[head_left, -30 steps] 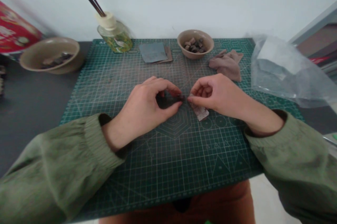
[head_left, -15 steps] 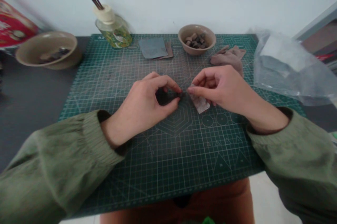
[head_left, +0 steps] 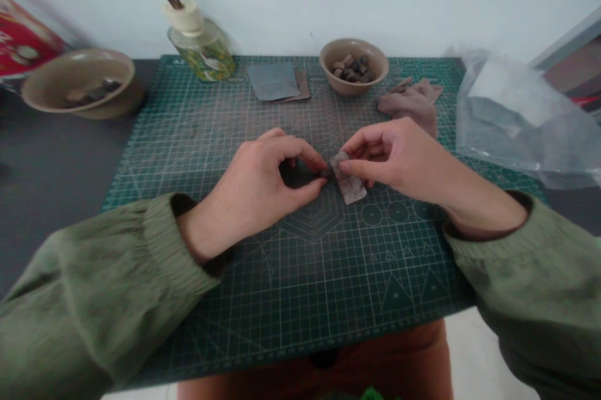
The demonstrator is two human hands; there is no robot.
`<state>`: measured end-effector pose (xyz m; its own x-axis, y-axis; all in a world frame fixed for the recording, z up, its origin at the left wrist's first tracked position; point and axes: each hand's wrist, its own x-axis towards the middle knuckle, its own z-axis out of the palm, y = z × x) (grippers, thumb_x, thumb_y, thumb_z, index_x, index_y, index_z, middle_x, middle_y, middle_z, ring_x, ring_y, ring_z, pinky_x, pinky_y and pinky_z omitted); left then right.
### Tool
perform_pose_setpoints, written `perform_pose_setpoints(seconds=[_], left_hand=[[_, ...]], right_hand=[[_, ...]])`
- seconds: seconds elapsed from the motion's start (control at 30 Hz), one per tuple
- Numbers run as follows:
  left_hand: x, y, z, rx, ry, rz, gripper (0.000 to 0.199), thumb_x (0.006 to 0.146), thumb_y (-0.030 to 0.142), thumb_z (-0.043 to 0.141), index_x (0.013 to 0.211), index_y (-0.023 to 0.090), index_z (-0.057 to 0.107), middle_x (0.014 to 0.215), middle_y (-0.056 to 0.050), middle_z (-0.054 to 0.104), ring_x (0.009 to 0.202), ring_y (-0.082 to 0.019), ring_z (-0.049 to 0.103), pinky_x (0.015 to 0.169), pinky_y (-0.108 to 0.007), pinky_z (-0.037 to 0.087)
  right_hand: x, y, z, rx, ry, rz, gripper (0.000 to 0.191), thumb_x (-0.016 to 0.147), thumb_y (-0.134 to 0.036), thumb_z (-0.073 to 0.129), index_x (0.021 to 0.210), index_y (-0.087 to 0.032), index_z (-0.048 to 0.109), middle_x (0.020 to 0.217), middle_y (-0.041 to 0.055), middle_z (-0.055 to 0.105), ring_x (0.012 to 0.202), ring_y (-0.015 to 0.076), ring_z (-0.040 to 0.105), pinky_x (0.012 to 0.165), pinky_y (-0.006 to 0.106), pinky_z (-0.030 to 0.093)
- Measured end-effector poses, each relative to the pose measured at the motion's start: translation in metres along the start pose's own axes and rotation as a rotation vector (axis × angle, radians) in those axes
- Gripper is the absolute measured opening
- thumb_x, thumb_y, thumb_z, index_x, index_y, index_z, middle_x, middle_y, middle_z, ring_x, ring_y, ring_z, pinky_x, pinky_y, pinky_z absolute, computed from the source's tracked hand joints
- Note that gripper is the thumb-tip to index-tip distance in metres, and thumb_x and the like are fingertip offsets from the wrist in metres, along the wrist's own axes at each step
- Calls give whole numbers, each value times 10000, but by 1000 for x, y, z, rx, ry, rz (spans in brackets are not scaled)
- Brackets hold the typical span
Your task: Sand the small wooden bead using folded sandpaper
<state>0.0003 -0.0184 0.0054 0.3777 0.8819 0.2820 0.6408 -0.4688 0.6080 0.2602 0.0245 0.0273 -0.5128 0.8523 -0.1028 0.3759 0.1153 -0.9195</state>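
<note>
Over the middle of the green cutting mat (head_left: 310,287), my left hand (head_left: 263,184) pinches a small dark piece (head_left: 325,172) between thumb and fingertips. My right hand (head_left: 392,156) grips a greyish-brown, worn-looking flat strip (head_left: 350,186) by its upper part, thumb on top. The strip's left edge is at or very near the small piece; whether they touch is hard to tell. Most of the small piece is hidden by my left fingertips.
Behind my hands are a bowl of small blocks (head_left: 353,87), grey sheets (head_left: 273,82), a reed diffuser (head_left: 201,49) and a crumpled brownish cloth (head_left: 413,102). Another bowl (head_left: 84,106) stands left, a clear plastic bag (head_left: 521,131) right.
The strip in my right hand has shifted left towards my left fingertips and turned, showing more of its flat face. My left hand has barely moved. The camera view has shifted slightly.
</note>
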Motion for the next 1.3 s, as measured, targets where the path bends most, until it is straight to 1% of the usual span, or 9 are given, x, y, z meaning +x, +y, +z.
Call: perform_pose_setpoints(seconds=[0.27,0.37,0.5,0.57,0.7,0.9,1.03,1.13,1.3], left_hand=[[0,1,0,-11,0,-7,120,921,269,866,1039,290,873,1010,16,846,960,-220,743,869,-366,546],[0,3,0,-16,-1,-6,138,924,265,848,1057,288,875,1017,11,844,957,-217,743,870,-357,548],[1,4,-1,-17,-10,56,132,939,244,811,1051,274,874,1043,4,856,1034,-229,748,940,-368,556],[2,3,-1,-16,-13,75,141,947,230,797,1059,267,876,1059,-2,860,1056,-232,747,971,-378,559],[1,3,-1,-26,-31,64,155,950,246,802,1079,275,882,1048,-2,872,1045,-242,760,952,-385,566],[1,3,-1,-52,-44,49,138,951,272,816,1055,286,907,1007,1,877,1000,-234,752,931,-382,560],[1,3,0,-53,-40,43,127,956,284,822,1046,292,912,1008,3,877,998,-227,752,939,-378,555],[1,3,-1,-42,-46,41,130,965,301,822,1056,297,915,1012,0,880,996,-227,751,934,-380,551],[1,3,-2,-49,-51,62,142,981,284,815,1082,280,915,1064,-5,889,1043,-218,758,989,-370,558]], right_hand=[[-1,-2,2,12,-2,24,318,911,-420,988,986,-161,820,750,32,814,606,150,706,517,260,552],[-2,-3,2,10,-5,8,235,925,-342,959,995,-164,823,731,18,803,589,138,687,497,245,514],[-3,-5,1,-28,-34,-23,110,949,-245,901,962,-164,828,730,10,800,578,121,672,502,236,479],[-3,-6,1,-33,-33,-32,134,945,-260,911,929,-163,819,700,1,781,555,112,655,492,233,456],[-3,-7,1,-13,-47,-11,223,941,-339,946,898,-172,804,646,-12,754,522,105,629,457,223,419],[-3,-5,2,21,-59,22,283,932,-397,976,870,-179,806,643,2,756,526,125,656,444,228,442],[-2,-3,2,49,-48,41,276,906,-374,1003,871,-178,811,649,-2,762,516,114,645,436,214,448],[-2,-4,2,55,-58,56,279,887,-356,1018,875,-177,805,665,2,778,534,116,666,444,207,472],[-3,-6,1,60,-51,98,286,856,-330,1042,897,-182,800,688,-1,792,544,117,674,429,194,488]])
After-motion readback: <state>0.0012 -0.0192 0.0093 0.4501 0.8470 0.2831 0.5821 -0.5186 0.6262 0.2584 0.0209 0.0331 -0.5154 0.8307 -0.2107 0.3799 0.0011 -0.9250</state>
